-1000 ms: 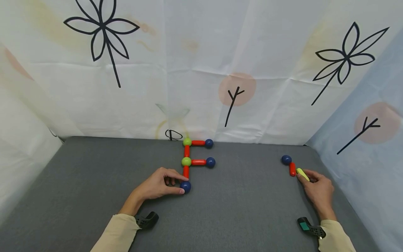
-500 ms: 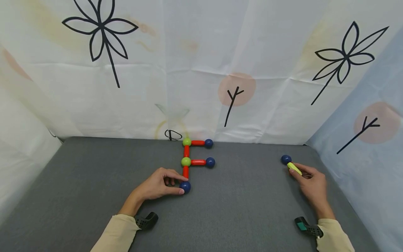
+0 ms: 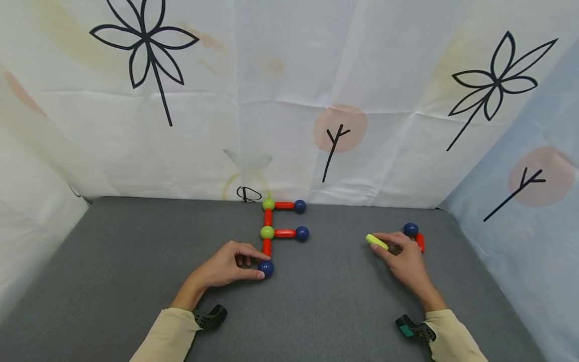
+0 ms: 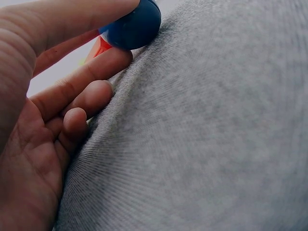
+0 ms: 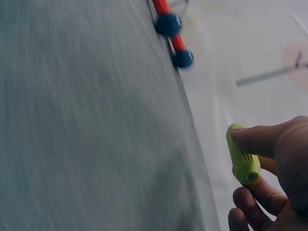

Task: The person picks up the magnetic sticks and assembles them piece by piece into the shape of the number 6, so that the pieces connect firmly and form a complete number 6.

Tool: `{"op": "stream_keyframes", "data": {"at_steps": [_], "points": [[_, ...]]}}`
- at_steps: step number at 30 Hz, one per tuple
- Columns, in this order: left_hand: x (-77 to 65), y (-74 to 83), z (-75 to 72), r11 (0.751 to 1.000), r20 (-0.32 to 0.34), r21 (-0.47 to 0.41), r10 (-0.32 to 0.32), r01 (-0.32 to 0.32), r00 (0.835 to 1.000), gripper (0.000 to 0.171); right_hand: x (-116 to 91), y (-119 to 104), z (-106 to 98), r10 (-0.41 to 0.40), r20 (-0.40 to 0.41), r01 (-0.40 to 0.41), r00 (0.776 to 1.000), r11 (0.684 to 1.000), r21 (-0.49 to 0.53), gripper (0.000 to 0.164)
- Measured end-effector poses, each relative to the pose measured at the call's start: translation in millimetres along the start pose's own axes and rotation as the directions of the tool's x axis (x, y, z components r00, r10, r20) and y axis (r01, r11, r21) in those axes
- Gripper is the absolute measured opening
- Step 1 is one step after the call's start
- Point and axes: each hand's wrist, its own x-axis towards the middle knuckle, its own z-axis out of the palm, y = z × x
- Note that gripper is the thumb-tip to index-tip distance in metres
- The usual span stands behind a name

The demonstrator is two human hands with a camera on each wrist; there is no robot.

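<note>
My left hand [image 3: 226,265] pinches a dark blue ball [image 3: 266,268] between thumb and fingers; the left wrist view shows the same blue ball [image 4: 136,26] close up. That ball is the near end of a built frame of red rods and balls: a red rod [image 3: 267,247] leads to a green ball [image 3: 267,232], with another green ball [image 3: 269,204] farther back. Red side rods end in blue balls [image 3: 302,233] on the right. Above the table, my right hand [image 3: 404,259] holds a yellow-green rod [image 3: 377,242] by thumb and fingers, apart from the frame.
At the right of the grey table [image 3: 334,301] lie a loose blue ball [image 3: 410,230] and a red rod [image 3: 420,243], partly behind my right hand. A white cloth backdrop [image 3: 280,125] with plant drawings rises behind the table's far edge. Another cloth stands along the right side.
My right hand has lifted the yellow-green rod away from beside the loose red rod and carried it left towards the frame. The left hand and the frame have stayed put.
</note>
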Motion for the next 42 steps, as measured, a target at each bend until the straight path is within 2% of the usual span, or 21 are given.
{"op": "stream_keyframes", "data": {"at_steps": [5,8,18,29,34,42], "points": [[-0.4,0.7,-0.2,1.000,0.000,0.000,-0.006,0.006,1.000,0.033,1.8,-18.5,20.8,-0.090,0.075,0.086,0.993,0.995,0.051,0.025],[-0.1,0.8,-0.3,1.000,0.000,-0.002,-0.010,0.010,1.000,0.033,3.8,-28.9,32.3,-0.120,0.120,0.112,0.986,0.991,0.071,0.026],[0.6,-0.1,-0.4,1.000,0.002,-0.005,-0.009,0.009,1.000,0.033,7.0,-62.9,71.9,-0.174,0.275,0.129,0.945,0.976,0.175,0.027],[0.1,0.5,-0.5,1.000,0.001,-0.006,0.003,-0.003,1.000,0.034,6.9,-95.0,108.0,-0.184,0.432,0.068,0.883,0.961,0.270,0.025],[0.3,0.9,0.1,1.000,0.000,-0.002,0.006,-0.006,1.000,0.035,3.1,-96.4,116.8,-0.198,0.462,0.053,0.865,0.950,0.309,0.025],[-0.3,1.1,0.2,1.000,0.001,-0.002,0.007,-0.007,1.000,0.035,-2.5,-94.0,124.6,-0.205,0.448,0.049,0.870,0.940,0.336,0.025]]}}
